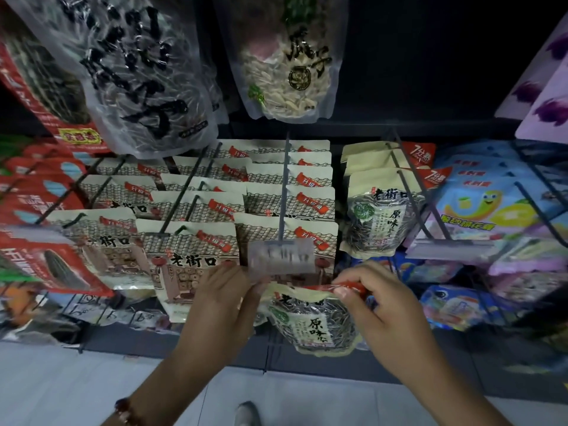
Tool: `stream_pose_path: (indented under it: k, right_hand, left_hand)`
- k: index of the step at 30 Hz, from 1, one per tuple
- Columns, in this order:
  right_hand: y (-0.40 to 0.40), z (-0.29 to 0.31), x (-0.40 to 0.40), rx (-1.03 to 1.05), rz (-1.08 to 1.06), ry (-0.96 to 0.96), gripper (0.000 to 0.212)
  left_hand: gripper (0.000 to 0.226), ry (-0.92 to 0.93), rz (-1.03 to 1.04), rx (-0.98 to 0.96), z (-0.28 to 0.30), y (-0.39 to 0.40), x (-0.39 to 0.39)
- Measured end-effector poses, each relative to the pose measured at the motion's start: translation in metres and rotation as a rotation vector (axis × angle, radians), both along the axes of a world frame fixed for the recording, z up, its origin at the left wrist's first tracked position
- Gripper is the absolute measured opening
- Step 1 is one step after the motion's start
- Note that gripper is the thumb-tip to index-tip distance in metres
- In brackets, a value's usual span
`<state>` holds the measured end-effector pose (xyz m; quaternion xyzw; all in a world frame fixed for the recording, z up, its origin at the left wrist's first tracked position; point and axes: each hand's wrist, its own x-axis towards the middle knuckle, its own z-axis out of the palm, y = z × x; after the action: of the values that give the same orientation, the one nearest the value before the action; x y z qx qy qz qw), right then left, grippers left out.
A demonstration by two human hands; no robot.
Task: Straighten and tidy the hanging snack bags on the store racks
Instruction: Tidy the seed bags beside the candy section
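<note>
- Sunflower seed bag [313, 321]: cream top strip, red corner tab, clear window showing striped seeds. Held off any hook, just below the blurred price tag [281, 256], top edge roughly level, body hanging down.
- Left hand [224, 296]: fingers closed on the bag's upper-left corner, just below-left of the price tag. Beaded bracelet [124, 410] on that wrist.
- Right hand [381, 305]: thumb and forefinger pinched on the bag's red tab at the upper-right corner, below-right of the price tag; other fingers curled.
- Price tag sits at the front end of a grey peg hook [284, 192]; cream bags with red labels [310, 201] hang in rows behind it and to its left.
- Right of the price tag: matching seed bags [381, 210] on another hook, same design as the held one.
- Further right of the tag: blue and purple candy bags [479, 204].
- Above the tag: large clear bags [285, 66] with black lettering, hanging on the upper row.
- Far left of the tag: red bags [40, 192], several tilted.
- Below the tag: pale floor; a shoe toe [246, 413] at the bottom edge.
</note>
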<state>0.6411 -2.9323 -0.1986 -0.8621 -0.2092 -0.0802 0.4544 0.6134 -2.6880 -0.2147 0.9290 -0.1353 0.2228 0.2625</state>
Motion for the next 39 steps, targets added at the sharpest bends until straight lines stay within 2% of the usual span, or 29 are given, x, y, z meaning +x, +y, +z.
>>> stream_pose_path:
  k: [4, 9, 12, 18, 21, 24, 28, 32, 36, 39]
  right_hand:
    - [0.002, -0.012, -0.012, -0.125, 0.003, -0.038, 0.017]
    - [0.001, -0.026, -0.032, -0.211, -0.054, -0.013, 0.016]
    - [-0.004, -0.027, -0.043, -0.224, -0.139, 0.027, 0.031]
    - [-0.023, -0.029, -0.058, -0.233, -0.474, 0.062, 0.016]
    - [-0.035, -0.029, -0.062, -0.254, -0.532, 0.066, 0.013]
    - [-0.047, -0.024, -0.062, -0.205, -0.568, 0.042, 0.01]
    - [-0.068, -0.022, -0.052, -0.188, -0.564, 0.035, 0.017]
    - [-0.089, -0.024, -0.031, -0.127, -0.474, 0.058, 0.029]
    - [-0.115, -0.031, -0.007, -0.028, -0.337, 0.09, 0.01]
    - [-0.137, -0.034, 0.009, 0.022, -0.224, 0.128, 0.013]
  left_hand:
    - [0.022, 0.193, -0.06, -0.117, -0.012, -0.001, -0.018]
    - [0.017, 0.307, -0.137, 0.008, -0.029, 0.0, -0.021]
    - [0.025, 0.322, -0.263, 0.045, -0.037, -0.002, -0.009]
    - [0.023, 0.282, -0.435, 0.008, -0.026, -0.038, 0.024]
    - [0.019, 0.206, -0.471, 0.005, -0.02, -0.061, 0.034]
    - [0.018, 0.23, -0.489, 0.012, -0.007, -0.079, 0.039]
    - [0.02, 0.218, -0.498, 0.015, 0.004, -0.096, 0.05]
    - [0.018, 0.233, -0.416, 0.022, 0.008, -0.114, 0.057]
    - [0.012, 0.258, -0.268, 0.065, 0.008, -0.137, 0.061]
    - [0.017, 0.257, -0.157, 0.089, 0.01, -0.154, 0.062]
